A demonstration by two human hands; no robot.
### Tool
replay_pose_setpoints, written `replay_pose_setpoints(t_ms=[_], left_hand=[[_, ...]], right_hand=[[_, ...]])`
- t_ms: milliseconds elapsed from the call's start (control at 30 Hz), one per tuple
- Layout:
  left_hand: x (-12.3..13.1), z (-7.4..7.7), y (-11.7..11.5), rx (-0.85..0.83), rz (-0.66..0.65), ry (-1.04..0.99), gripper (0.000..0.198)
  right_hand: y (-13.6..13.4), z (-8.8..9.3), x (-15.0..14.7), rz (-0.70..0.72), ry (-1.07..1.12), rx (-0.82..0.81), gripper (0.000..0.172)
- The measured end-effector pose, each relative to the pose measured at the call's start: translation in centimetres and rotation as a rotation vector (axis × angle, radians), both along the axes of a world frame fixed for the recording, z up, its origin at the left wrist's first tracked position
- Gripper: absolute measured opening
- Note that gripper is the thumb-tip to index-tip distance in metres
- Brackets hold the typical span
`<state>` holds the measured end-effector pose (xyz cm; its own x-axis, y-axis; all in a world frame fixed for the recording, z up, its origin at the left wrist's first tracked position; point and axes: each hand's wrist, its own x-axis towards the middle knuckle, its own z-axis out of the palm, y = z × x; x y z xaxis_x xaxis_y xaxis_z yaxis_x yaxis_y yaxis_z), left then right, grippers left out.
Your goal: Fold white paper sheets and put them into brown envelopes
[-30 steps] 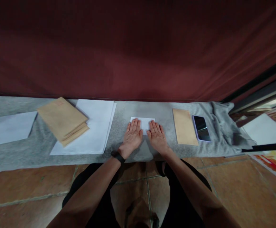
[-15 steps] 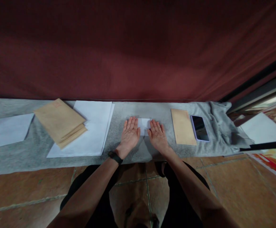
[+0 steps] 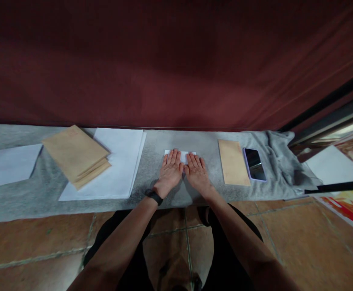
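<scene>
Both hands lie palm down on a small white folded sheet of paper (image 3: 182, 155). It sits on the grey felt-covered counter (image 3: 164, 139), close to the counter's near edge.

Left hand (image 3: 170, 171): flat, fingers straight and held side by side, covering the left part of the sheet. A black band (image 3: 153, 196) is on its wrist.

Right hand (image 3: 197, 173): flat as well, fingers together, covering the right part of the sheet. The two index fingers nearly touch. Only the sheet's far edge and a strip between the hands show.

Positions taken from the sheet:
- right of it, apart: a single tan paper envelope (image 3: 233, 162), lying lengthwise away from me.
- beyond that envelope, just beside it: a black-screened phone in a lilac case (image 3: 254, 164).
- left of it, apart: a pile of large white sheets (image 3: 118, 169), with a skewed stack of tan envelopes (image 3: 77, 155) resting on the pile's left part.
- far left of it: another white sheet (image 3: 8, 165).
- behind it: a dark red curtain (image 3: 176, 60).
</scene>
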<state>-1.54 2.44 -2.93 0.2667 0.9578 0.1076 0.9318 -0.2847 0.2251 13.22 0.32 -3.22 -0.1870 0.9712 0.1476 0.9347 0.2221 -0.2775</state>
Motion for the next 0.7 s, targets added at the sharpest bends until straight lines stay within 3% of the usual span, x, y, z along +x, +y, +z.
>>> replay_pose_setpoints(t_ms=[333,700], left_hand=[[-1.6,0.0,-0.1,0.01,0.053,0.016,0.064],[-1.9,1.2,-0.6,-0.047,0.035,0.127,0.074]], right_hand=[[0.2,-0.1,1.4,-0.06,-0.043,0.01,0.059],[0.2,0.3,2.3,-0.108,-0.072,-0.029,0.058]])
